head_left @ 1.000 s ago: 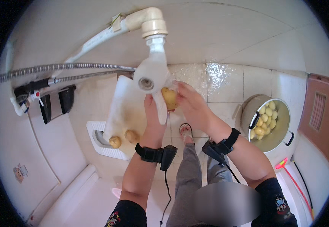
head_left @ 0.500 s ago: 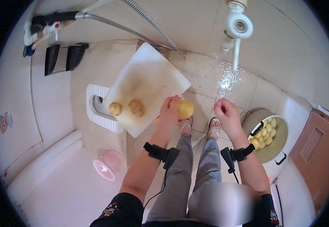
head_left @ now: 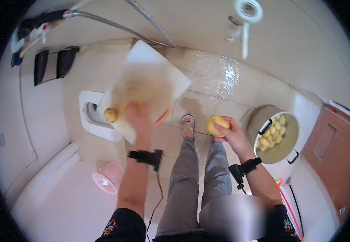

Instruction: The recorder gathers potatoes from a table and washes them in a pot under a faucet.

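My right hand [head_left: 234,136] is closed around a yellow potato [head_left: 216,124], holding it above the floor near my right foot. To the left, my left hand [head_left: 138,117] reaches over a stained white board [head_left: 171,68]. Motion smears its fingers, so their grip does not show. A small potato [head_left: 111,115] lies on the board just left of that hand. Beside the hand, at the board's near right edge, is a slim orange thing [head_left: 165,115] whose kind I cannot make out.
A large pot [head_left: 262,158] with several pale potatoes stands at the right. Behind the board lies a white squat toilet [head_left: 87,123]. A pink bin [head_left: 109,177] is at the lower left. Water wets the tiles [head_left: 219,72] below a white tap [head_left: 245,36]; a metal hose [head_left: 114,26] hangs upper left.
The yellow potato has passed from my left hand to my right. My left hand has moved left over the board, where the larger brown potato lay. The whole view has shifted slightly.
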### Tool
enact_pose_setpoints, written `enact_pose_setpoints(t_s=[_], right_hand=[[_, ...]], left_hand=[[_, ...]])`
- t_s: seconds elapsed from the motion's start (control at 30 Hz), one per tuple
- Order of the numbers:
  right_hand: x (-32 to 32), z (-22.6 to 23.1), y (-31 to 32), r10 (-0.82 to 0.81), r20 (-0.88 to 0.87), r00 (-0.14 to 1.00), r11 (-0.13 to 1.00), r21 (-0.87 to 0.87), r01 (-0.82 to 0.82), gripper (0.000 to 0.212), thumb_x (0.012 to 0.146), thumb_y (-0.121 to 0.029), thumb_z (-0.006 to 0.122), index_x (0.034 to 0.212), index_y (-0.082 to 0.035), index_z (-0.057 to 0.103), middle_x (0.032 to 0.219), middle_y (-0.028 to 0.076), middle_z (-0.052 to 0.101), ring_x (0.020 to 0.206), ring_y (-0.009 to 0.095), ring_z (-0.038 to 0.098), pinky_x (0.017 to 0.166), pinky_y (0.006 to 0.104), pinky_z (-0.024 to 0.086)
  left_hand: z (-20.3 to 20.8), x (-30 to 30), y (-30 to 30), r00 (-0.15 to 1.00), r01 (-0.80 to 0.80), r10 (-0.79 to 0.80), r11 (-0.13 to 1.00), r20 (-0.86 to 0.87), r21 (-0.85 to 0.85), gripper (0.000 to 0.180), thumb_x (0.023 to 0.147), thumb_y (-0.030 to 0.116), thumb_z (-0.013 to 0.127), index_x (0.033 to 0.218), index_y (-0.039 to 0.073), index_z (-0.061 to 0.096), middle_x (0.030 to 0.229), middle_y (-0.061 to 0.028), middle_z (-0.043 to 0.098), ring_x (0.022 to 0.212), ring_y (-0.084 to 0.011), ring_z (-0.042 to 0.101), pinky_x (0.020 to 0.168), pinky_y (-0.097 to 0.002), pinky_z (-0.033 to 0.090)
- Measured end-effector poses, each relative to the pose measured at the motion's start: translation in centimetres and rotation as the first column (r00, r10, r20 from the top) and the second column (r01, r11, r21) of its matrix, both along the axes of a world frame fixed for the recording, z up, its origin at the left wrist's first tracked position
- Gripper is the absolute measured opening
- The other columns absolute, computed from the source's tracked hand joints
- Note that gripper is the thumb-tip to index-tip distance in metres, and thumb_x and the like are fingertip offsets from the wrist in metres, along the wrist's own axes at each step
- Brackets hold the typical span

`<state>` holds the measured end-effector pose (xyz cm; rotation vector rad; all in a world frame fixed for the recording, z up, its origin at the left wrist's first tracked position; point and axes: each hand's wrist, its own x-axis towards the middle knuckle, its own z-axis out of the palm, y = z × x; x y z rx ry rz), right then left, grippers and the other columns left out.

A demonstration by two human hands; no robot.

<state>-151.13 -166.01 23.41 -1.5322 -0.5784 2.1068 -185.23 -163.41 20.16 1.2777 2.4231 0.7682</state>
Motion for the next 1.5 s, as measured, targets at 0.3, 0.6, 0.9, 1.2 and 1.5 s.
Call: enact_pose_setpoints(t_s=[0.3, 0.6, 0.9, 1.2, 1.5], right_hand=[[24.0, -6.6, -11.2, -0.546, 0.691, 0.473, 0.687, 0.047, 0.725, 0.050, 0.085, -0.030, 0.067, 0.123, -0.007, 0.042, 0.103, 0.012, 0.057, 0.069, 0.023, 0.063, 0.057, 0.0341, 0.056], [16.3, -4.5, -4.5, -0.476, 0.443, 0.759, 0.850, 0.010, 0.527, 0.033, 0.096, -0.025, 0.049, 0.121, -0.004, 0.048, 0.102, 0.011, 0.058, 0.075, 0.021, 0.061, 0.069, 0.0331, 0.056], [-4.5, 8.0, 11.5, -0.368, -0.304, 0.879, 0.930, -0.124, 0.346, 0.052, 0.092, -0.053, 0.046, 0.113, -0.006, 0.052, 0.084, 0.005, 0.056, 0.068, 0.015, 0.058, 0.053, 0.0307, 0.050], [-6.8, 6.6, 17.8, -0.564, 0.090, 0.821, 0.761, 0.443, 0.474, 0.044, 0.086, -0.040, 0.065, 0.104, -0.001, 0.054, 0.078, 0.012, 0.063, 0.071, 0.017, 0.063, 0.058, 0.0294, 0.050], [-4.9, 6.9, 16.2, -0.461, 0.283, 0.841, 0.609, 0.790, 0.068, 0.030, 0.087, -0.024, 0.066, 0.105, -0.005, 0.052, 0.090, 0.008, 0.062, 0.080, 0.014, 0.059, 0.070, 0.0286, 0.049]], left_hand=[[-5.5, -8.1, 0.6, 0.811, -0.294, 0.417, 0.897, 0.410, -0.330, 0.061, 0.068, 0.031, 0.079, 0.110, -0.005, 0.051, 0.109, -0.0166, 0.059, 0.102, -0.0205, 0.057, 0.076, -0.0383, 0.052], [-0.9, 4.8, 4.4, 0.666, -0.270, 0.251, 0.959, 0.703, -0.088, 0.052, 0.074, 0.014, 0.078, 0.112, -0.002, 0.047, 0.107, -0.0111, 0.055, 0.093, -0.0184, 0.058, 0.076, -0.0314, 0.052], [10.9, 19.3, 11.5, 0.562, 0.046, -0.318, 0.934, 0.764, 0.354, 0.044, 0.081, 0.012, 0.074, 0.113, 0.004, 0.046, 0.104, -0.0065, 0.052, 0.091, -0.0147, 0.054, 0.078, -0.0285, 0.049], [5.7, 16.3, 17.4, 0.762, 0.390, -0.531, 0.833, 0.370, 0.394, 0.023, 0.093, 0.024, 0.057, 0.099, 0.002, 0.056, 0.081, -0.0031, 0.058, 0.068, -0.0095, 0.056, 0.053, -0.0245, 0.045], [11.4, 16.8, 17.7, 0.573, 0.391, 0.043, 0.863, 0.818, -0.319, 0.031, 0.091, 0.034, 0.047, 0.095, 0.006, 0.059, 0.070, -0.0046, 0.055, 0.044, -0.0092, 0.043, 0.034, -0.0244, 0.028]])
